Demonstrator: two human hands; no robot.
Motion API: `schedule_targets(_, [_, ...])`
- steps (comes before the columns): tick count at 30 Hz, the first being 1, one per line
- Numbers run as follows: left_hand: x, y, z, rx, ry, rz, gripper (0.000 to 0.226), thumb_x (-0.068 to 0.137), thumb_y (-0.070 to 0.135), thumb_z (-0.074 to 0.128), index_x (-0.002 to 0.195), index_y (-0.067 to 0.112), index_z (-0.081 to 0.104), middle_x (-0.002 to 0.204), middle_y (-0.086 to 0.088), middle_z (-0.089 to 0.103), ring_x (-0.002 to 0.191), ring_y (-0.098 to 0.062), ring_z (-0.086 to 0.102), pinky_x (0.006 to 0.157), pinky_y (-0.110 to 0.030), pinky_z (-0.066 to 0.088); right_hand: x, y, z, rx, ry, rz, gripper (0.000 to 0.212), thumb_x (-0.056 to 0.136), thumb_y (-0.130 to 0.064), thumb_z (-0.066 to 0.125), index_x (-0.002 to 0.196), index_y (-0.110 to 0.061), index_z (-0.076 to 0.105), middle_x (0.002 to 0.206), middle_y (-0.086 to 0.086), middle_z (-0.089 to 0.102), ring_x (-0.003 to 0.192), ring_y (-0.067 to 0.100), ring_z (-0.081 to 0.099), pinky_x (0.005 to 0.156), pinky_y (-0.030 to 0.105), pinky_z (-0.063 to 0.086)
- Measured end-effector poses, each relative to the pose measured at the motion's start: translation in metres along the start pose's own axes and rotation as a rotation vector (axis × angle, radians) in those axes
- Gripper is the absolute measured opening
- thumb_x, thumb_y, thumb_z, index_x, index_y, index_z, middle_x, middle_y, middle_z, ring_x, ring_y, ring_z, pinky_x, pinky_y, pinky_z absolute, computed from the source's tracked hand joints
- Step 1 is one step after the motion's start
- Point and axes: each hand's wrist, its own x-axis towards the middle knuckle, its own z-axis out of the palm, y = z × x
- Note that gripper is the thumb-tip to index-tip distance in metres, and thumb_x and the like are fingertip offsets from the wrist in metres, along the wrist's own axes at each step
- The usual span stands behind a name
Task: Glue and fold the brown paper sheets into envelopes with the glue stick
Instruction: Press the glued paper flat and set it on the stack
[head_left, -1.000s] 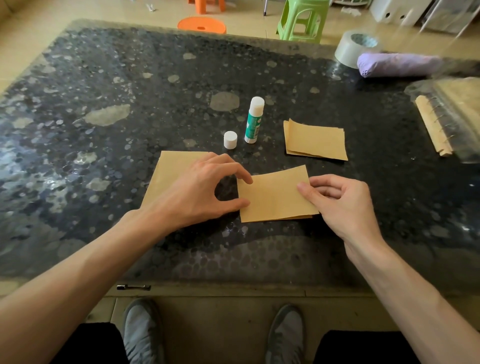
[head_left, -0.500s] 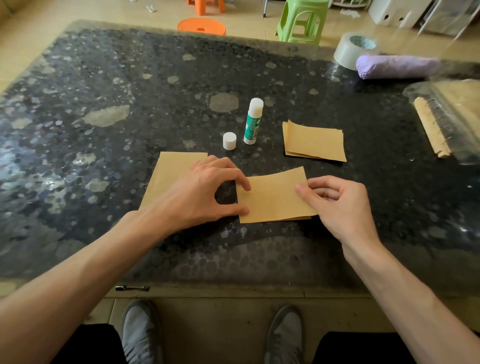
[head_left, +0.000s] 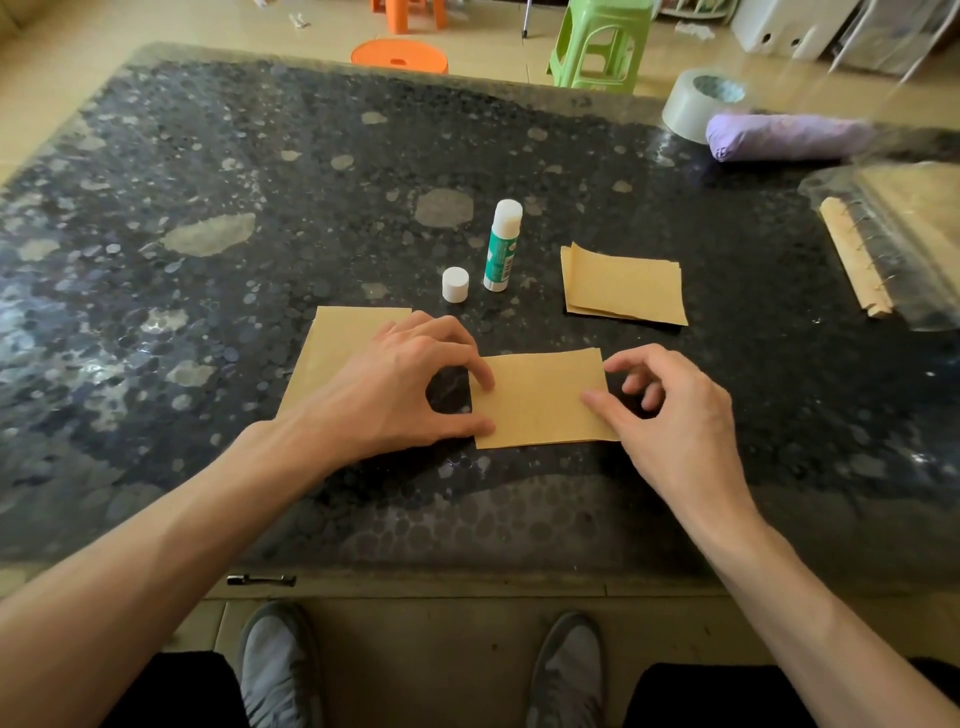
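Step in hand, as judged: pressing flat and sealing a folded brown paper rectangle (head_left: 540, 400), which lies on the dark speckled glass-topped table (head_left: 208, 182) near its front edge, between the two hands.

Left hand (head_left: 395, 384): index fingertip and thumb tip are spread into an arch and bear down on the rectangle's left edge, one near each corner; the remaining fingers lie curved behind; the palm covers part of a flat unfolded brown paper sheet (head_left: 337, 348).

Right hand (head_left: 670, 415): thumb lies on top of the rectangle near its right edge; index fingertip is at the upper right corner; the other fingers are loosely curled beyond the edge; whether any finger is tucked beneath the paper cannot be determined.

The white-and-green glue stick (head_left: 501, 247) stands upright and uncapped behind the work; its small white cap (head_left: 455, 284) stands just beside it; a stack of folded brown paper pieces (head_left: 623, 286) lies to the right, apart.

Recommendations: keep the left edge pinned so the layers do not slide; run the right thumb firmly along the glued side, from one corner to the other, to bed the adhesive; check that the edges align before pressure is released; thin paper is likely to creep or wrinkle if it is rubbed across the fold; cap the stick soon, as the exposed glue may dry.
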Motion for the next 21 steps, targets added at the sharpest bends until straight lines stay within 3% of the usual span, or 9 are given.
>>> schedule_targets(8, [-0.002, 0.000, 0.000, 0.056, 0.032, -0.022, 0.059, 0.071, 0.085, 0.064, 0.113, 0.044, 0.067, 0.122, 0.022, 0.054, 0.118, -0.005, 0.044, 0.104, -0.039, 0.042, -0.006, -0.006, 0.011, -0.095, -0.128, -0.201, 0.035, 0.088, -0.054, 0.069, 0.116, -0.035, 0.076, 0.107, -0.012, 0.056, 0.104, 0.008, 0.047, 0.081, 0.016, 0.039])
schedule_targets(13, [-0.007, -0.002, 0.003, 0.111, 0.086, -0.072, 0.072, 0.066, 0.094, 0.058, 0.118, 0.044, 0.064, 0.119, 0.019, 0.051, 0.118, -0.008, 0.045, 0.101, -0.040, 0.043, -0.013, -0.018, 0.024, -0.169, -0.165, -0.412, 0.037, 0.102, -0.042, 0.058, 0.136, -0.037, 0.068, 0.106, -0.008, 0.047, 0.098, 0.010, 0.043, 0.081, 0.029, 0.048])
schedule_targets(21, [-0.011, -0.002, 0.006, 0.111, 0.125, -0.090, 0.073, 0.067, 0.089, 0.061, 0.122, 0.041, 0.064, 0.121, 0.016, 0.051, 0.118, -0.009, 0.045, 0.101, -0.041, 0.044, -0.007, -0.040, 0.038, -0.381, -0.187, -0.456, 0.050, 0.108, -0.050, 0.035, 0.156, -0.039, 0.044, 0.098, -0.004, 0.033, 0.090, 0.012, 0.035, 0.073, 0.030, 0.040])
